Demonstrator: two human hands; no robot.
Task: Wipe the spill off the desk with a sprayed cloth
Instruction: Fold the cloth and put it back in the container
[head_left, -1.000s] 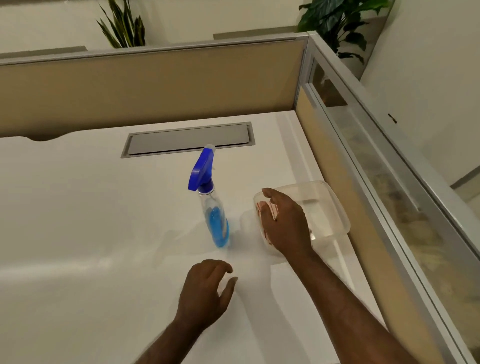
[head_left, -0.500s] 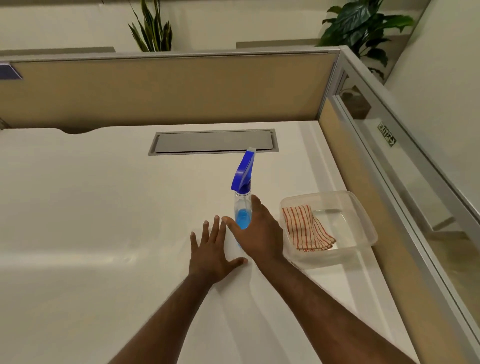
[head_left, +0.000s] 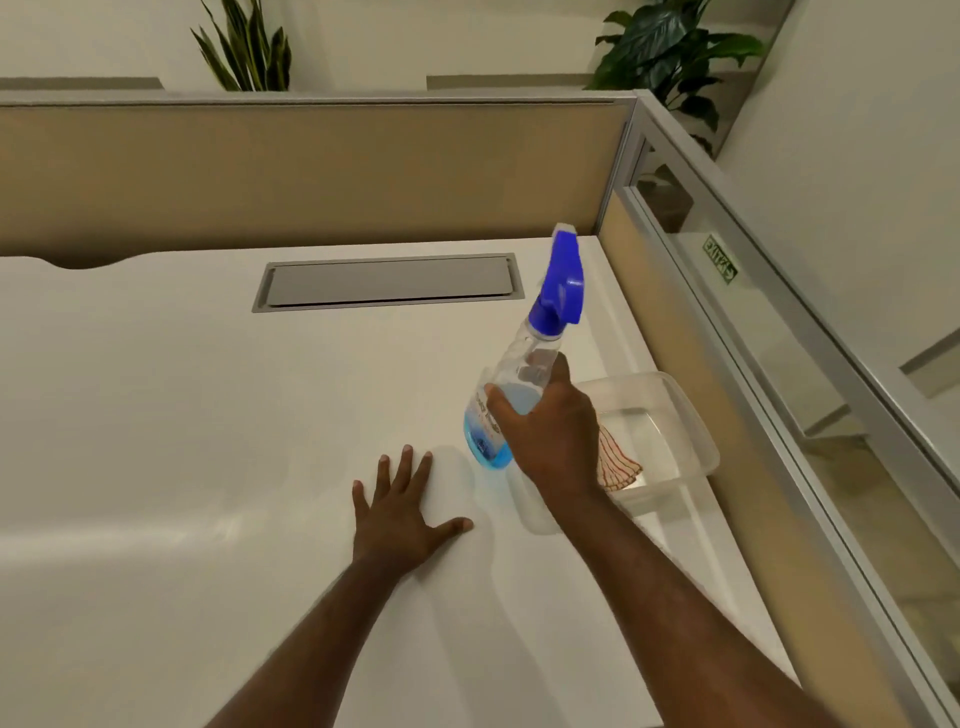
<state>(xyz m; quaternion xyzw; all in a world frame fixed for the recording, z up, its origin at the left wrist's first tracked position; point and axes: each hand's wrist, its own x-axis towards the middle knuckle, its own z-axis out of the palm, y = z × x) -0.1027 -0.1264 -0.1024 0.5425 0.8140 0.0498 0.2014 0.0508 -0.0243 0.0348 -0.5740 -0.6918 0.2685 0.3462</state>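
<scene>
My right hand (head_left: 553, 434) grips a clear spray bottle (head_left: 524, 364) with blue liquid and a blue trigger head, lifted off the white desk (head_left: 182, 415) and tilted to the right. Just right of it, a red-and-white striped cloth (head_left: 615, 462) lies inside a clear plastic tub (head_left: 680, 415), partly hidden by my right hand. My left hand (head_left: 402, 512) rests flat on the desk with fingers spread, left of the bottle. I see no distinct spill on the desk surface.
A grey cable hatch (head_left: 389, 283) is set into the desk at the back. Beige partition panels (head_left: 311, 171) wall the back and right sides, with glass above on the right. Potted plants (head_left: 670, 52) stand behind the partitions.
My right hand left the tub, closed around the spray bottle and lifted it, tilting it right. My left hand settled flat on the desk.
</scene>
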